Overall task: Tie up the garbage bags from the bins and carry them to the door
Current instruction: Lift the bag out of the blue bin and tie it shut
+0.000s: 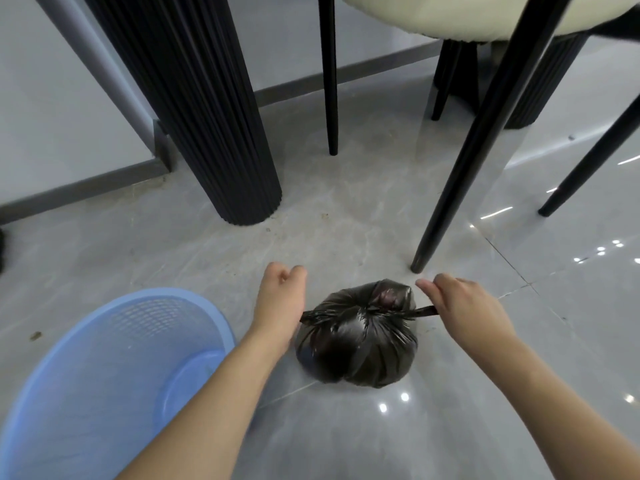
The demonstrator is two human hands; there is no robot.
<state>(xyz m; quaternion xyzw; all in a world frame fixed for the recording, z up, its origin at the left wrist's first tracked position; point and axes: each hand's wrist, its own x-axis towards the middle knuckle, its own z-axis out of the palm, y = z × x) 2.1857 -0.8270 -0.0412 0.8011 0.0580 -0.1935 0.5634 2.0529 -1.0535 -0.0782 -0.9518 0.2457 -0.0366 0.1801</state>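
Observation:
A small black garbage bag (356, 341) sits bunched on the glossy grey floor, knotted at its top. Two twisted ends of the bag stretch sideways from the knot. My left hand (282, 299) grips the left end, with the fingers curled. My right hand (464, 303) grips the right end and holds it taut. A blue plastic mesh bin (104, 375) with no bag inside stands at the lower left, beside my left forearm.
A thick ribbed dark table leg (207, 116) rises at upper left. Thin black chair legs (460, 174) stand just behind the bag, under a cream chair seat (450, 15). A grey wall with skirting runs along the left.

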